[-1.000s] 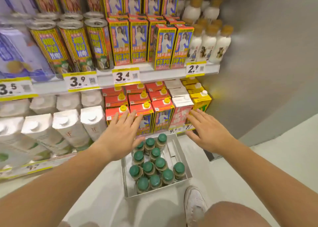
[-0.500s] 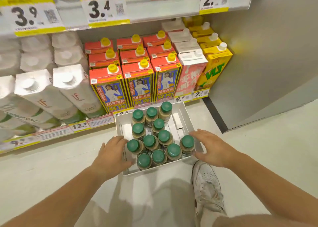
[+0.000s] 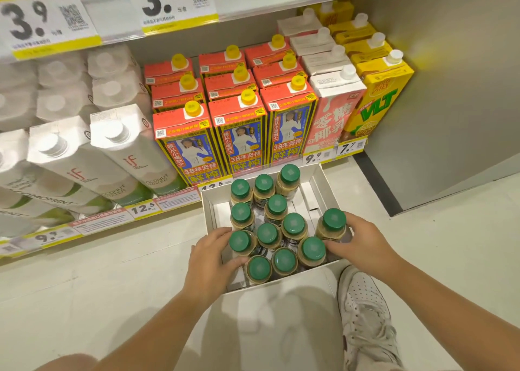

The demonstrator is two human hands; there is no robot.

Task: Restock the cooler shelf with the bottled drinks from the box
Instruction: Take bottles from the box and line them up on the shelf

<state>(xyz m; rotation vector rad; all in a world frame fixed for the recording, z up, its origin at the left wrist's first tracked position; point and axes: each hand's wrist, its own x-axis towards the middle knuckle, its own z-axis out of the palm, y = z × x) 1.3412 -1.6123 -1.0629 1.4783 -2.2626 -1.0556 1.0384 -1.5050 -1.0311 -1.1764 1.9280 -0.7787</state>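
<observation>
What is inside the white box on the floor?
The white box holds twelve green-capped bottles, plus bare cardboard at the right. Both hands reach in; its bottom under the bottles is hidden.

"VLT" on yellow carton (image 3: 378, 108); "3.4" shelf tag (image 3: 168, 1)

Bottom shelf (image 3: 168, 201) was packed w/ cartons front to back: white coconut water cartons (image 3: 132, 156) at left, red cartons (image 3: 239, 134) at centre, pink carton (image 3: 332, 117) and yellow VLT carton (image 3: 377, 103) at right; no gap between rows. White box (image 3: 323, 184) stood on the floor touching the shelf edge. Green-capped bottles (image 3: 277, 204) crowded its near half; bare floor of the box showed along far-left and right walls. Shoe (image 3: 363, 308) sat just beside the box's near-right corner.
</observation>
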